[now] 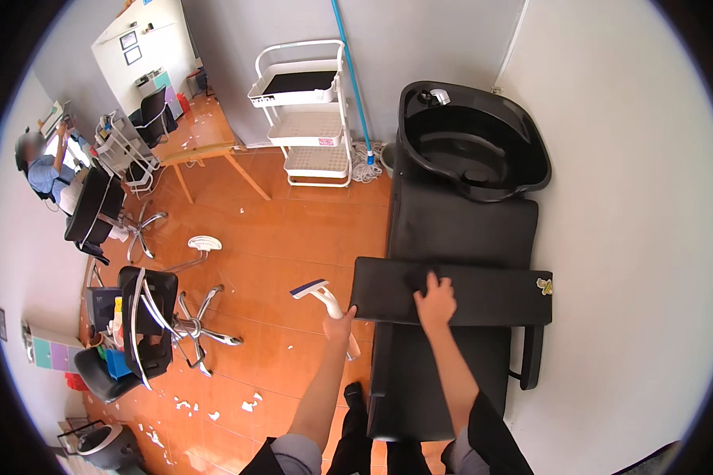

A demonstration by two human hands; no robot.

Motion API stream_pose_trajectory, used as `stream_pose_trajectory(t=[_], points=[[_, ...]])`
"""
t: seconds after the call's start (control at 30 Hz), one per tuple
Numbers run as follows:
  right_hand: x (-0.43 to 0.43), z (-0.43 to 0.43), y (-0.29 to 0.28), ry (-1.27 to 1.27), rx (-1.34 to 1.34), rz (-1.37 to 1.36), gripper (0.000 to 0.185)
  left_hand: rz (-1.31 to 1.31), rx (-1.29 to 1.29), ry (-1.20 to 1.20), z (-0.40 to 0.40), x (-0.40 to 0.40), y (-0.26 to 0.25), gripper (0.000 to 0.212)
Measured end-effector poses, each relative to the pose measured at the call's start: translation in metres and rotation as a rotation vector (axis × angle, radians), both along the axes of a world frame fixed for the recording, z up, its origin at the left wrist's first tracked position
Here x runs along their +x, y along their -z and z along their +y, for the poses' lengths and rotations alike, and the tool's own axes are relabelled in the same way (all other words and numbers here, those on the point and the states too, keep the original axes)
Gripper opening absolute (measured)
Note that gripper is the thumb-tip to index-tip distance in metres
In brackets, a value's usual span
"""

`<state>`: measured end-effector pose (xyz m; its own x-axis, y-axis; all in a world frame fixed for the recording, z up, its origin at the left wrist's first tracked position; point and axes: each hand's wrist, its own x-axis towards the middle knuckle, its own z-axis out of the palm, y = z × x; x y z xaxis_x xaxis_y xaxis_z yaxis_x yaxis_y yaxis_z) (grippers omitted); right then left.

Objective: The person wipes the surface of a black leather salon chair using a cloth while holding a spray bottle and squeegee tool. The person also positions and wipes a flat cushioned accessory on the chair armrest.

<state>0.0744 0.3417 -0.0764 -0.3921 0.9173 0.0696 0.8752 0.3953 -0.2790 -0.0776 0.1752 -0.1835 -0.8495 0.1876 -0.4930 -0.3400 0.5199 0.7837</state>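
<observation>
My left hand [337, 326] grips a white squeegee [327, 297] with a dark blue blade, held over the floor by the left end of a padded black backrest [386, 291]. My left thumb lies at the pad's corner. On the pad's upper face, my right hand [437, 303] presses down with fingers spread over what looks like a dark cloth [422, 278]; black on black blurs its outline. The backrest crosses a black shampoo bench [439, 374]. Beyond it stands a black wash basin [469, 136] with a chrome tap [439, 97].
A white wall [618, 237] runs along the right. An armrest [532, 356] juts out there. A white trolley [306, 127] and a blue-handled mop [359, 107] stand ahead. Salon chairs [148, 320] and white scraps [249, 405] are on the left floor; a person [50, 166] sits farther back.
</observation>
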Motion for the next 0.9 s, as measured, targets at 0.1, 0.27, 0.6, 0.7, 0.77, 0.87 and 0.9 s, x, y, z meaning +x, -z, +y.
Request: stream_pose_trajectory(t=[0.1, 0.27, 0.6, 0.7, 0.77, 0.87, 0.9], points=[[0.003, 0.039, 0.001, 0.105, 0.068, -0.029, 0.054, -0.044, 0.007, 0.013, 0.0, -0.002, 0.004, 0.047], [-0.055, 0.063, 0.007, 0.195, 0.037, -0.226, 0.033, -0.156, -0.021, 0.014, 0.004, -0.003, -0.003, 0.055], [-0.114, -0.052, 0.011, -0.309, 0.08, 0.021, 0.055, -0.155, 0.068, -0.045, -0.001, -0.006, -0.012, 0.042], [-0.072, -0.031, -0.002, -0.206, -0.021, -0.025, 0.058, -0.163, 0.023, -0.028, 0.001, -0.007, -0.007, 0.043], [-0.056, -0.006, 0.001, -0.068, 0.003, -0.042, 0.056, -0.219, 0.013, -0.049, 0.007, -0.003, -0.01, 0.045], [-0.081, 0.013, -0.005, 0.016, -0.003, -0.053, 0.051, -0.208, -0.004, -0.037, 0.0, -0.007, 0.004, 0.046], [-0.093, 0.016, -0.002, 0.009, 0.034, -0.124, 0.047, -0.21, -0.002, -0.034, 0.002, -0.006, 0.003, 0.046]])
